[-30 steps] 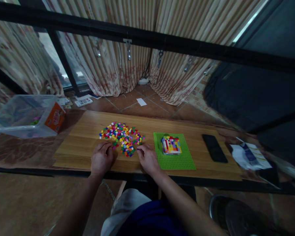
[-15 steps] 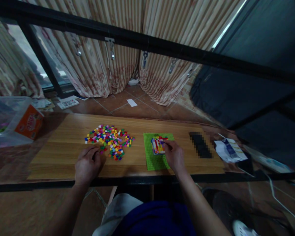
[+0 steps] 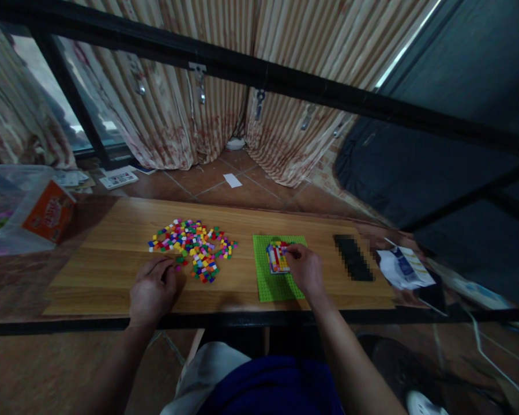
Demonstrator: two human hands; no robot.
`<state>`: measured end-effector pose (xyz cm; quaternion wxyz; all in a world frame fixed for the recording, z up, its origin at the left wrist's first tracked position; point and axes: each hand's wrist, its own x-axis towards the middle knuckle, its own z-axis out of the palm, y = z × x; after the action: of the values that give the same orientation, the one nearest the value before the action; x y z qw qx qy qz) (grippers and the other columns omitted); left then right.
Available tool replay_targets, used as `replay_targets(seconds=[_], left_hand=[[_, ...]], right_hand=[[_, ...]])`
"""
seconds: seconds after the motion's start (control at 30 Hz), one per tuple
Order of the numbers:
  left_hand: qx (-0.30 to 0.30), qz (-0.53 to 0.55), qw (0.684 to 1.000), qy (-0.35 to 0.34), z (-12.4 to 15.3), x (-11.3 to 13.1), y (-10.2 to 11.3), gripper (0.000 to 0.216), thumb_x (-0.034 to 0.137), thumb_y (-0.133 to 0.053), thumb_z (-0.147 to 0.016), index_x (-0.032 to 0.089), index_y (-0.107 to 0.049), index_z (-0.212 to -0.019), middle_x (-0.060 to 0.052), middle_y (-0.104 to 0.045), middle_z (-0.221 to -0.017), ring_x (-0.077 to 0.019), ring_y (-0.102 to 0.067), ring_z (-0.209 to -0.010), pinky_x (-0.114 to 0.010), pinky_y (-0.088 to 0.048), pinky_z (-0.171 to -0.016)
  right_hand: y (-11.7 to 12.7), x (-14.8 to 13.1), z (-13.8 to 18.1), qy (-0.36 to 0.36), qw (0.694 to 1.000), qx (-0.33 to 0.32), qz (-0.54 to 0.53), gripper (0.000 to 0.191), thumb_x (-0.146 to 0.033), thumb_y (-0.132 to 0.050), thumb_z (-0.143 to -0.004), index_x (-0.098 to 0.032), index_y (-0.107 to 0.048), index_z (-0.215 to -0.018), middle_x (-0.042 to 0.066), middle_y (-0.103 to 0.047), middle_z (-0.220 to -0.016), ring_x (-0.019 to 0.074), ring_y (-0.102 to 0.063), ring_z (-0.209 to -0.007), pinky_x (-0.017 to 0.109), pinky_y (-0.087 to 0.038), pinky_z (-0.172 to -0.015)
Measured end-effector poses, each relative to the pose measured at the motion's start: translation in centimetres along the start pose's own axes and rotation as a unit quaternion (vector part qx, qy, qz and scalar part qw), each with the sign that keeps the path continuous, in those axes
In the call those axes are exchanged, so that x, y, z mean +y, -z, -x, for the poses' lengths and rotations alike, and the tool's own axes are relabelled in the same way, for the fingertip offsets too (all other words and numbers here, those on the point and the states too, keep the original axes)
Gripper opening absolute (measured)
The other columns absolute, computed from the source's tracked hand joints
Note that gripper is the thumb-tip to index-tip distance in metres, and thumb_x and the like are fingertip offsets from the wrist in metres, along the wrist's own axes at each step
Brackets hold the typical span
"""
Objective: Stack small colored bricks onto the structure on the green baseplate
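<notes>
Right hand: a second ago just left of the flat green studded plastic baseplate, fingertips at the loose heap of small multicoloured plastic bricks. Half a second ago over the baseplate's right half. Now fingertips a little further left, touching the low multicoloured brick block on the baseplate's far half

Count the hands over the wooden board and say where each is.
2. The left hand rests on the wooden board beside the loose coloured bricks; the right hand is over the green baseplate, fingers at the small brick build.
</notes>
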<state>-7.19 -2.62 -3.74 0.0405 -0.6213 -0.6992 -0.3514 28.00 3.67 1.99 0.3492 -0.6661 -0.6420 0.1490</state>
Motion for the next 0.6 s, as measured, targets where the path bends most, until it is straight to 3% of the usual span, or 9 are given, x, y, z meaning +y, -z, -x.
replay_targets(seconds=[0.3, 0.6], left_hand=[[-0.001, 0.009, 1.0, 0.001, 0.06, 0.12, 0.07, 0.028, 0.036, -0.048, -0.089, 0.019, -0.07, -0.094, -0.01, -0.071, -0.104, -0.0245, -0.066, -0.1, -0.038, -0.053, -0.095], [0.003, 0.001, 1.0, -0.009, 0.06, 0.05, 0.07, 0.028, 0.036, -0.047, -0.09, 0.018, -0.069, -0.094, -0.01, -0.071, -0.102, -0.024, -0.066, -0.098, -0.037, -0.053, -0.093]], right_hand=[[-0.65, 0.24, -0.04, 0.041, 0.999, 0.014, 0.011, 0.024, -0.025, -0.052, -0.081, -0.023, -0.075, -0.08, 0.006, -0.074, -0.088, 0.0222, -0.067, -0.08, 0.035, -0.05, -0.078], [-0.89, 0.36, -0.08, 0.018, 1.0, 0.012, -0.02, 0.022, -0.029, -0.055, -0.081, -0.019, -0.073, -0.087, 0.009, -0.074, -0.088, 0.0237, -0.067, -0.079, 0.037, -0.05, -0.077]])
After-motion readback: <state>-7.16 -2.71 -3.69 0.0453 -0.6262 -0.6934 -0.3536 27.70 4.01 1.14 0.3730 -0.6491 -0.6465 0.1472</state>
